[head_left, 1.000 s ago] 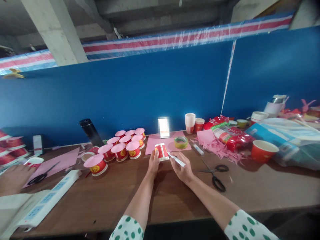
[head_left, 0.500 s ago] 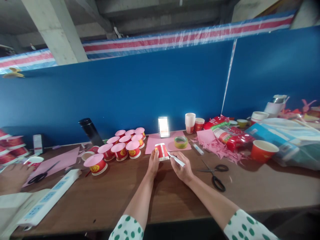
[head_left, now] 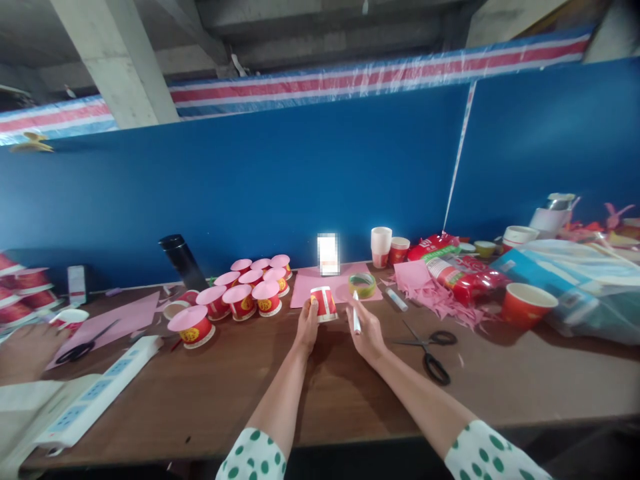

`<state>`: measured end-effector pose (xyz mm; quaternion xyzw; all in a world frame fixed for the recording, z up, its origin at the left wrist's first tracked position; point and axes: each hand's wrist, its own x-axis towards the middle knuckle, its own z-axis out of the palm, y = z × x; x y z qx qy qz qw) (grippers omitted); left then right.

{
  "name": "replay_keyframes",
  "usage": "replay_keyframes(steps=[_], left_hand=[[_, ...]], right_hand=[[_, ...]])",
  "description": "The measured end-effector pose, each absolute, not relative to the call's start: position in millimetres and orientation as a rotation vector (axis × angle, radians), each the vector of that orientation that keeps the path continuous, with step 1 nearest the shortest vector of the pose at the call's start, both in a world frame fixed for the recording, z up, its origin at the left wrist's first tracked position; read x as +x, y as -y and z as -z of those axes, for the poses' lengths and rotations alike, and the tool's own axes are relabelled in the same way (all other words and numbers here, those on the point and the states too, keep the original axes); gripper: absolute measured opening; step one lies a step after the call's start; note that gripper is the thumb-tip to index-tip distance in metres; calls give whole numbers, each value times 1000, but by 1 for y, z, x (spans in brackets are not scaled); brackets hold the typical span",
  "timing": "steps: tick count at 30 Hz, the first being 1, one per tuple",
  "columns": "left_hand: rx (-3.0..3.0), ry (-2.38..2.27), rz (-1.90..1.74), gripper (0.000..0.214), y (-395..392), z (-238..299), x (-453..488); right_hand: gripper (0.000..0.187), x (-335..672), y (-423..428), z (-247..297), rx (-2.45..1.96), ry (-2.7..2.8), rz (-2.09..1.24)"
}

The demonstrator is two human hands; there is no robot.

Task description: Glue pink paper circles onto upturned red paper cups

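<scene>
My left hand (head_left: 307, 325) grips a small red paper cup (head_left: 323, 304) with a white stripe and a yellow emblem on its side. In my right hand (head_left: 367, 331) is a slim white pen (head_left: 357, 313), pinched between the fingers and nearly upright, apart from the cup. Behind the hands lies pink paper (head_left: 306, 283) with a roll of green-yellow tape (head_left: 363, 285) on it. Black-handled scissors (head_left: 427, 345) lie open to the right of my right hand. A white tube (head_left: 397, 299) rests beyond them.
Red cups topped with pink discs (head_left: 237, 294) cluster left. A power strip (head_left: 103, 393) and a co-worker's hand (head_left: 25, 350) are further left. Stacked cups (head_left: 381, 247), pink paper strips (head_left: 445, 300), a red packet (head_left: 467, 277) and an orange cup (head_left: 527, 305) stand right.
My right hand has drawn the pen away from the cup to the right and turned it more upright. The left hand still holds the cup in about the same place.
</scene>
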<state>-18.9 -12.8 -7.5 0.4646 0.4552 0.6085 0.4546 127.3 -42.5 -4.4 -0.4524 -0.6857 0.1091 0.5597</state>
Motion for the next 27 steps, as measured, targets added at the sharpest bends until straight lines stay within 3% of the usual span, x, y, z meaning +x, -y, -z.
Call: replay_keyframes(steps=[8, 27], left_hand=[[1139, -1102, -1546, 44, 5, 14, -20], [1185, -1066, -1536, 40, 8, 13, -20]], right_hand=[[33, 133, 36, 14, -1275, 1833, -385], [32, 133, 37, 16, -1308, 1882, -362]])
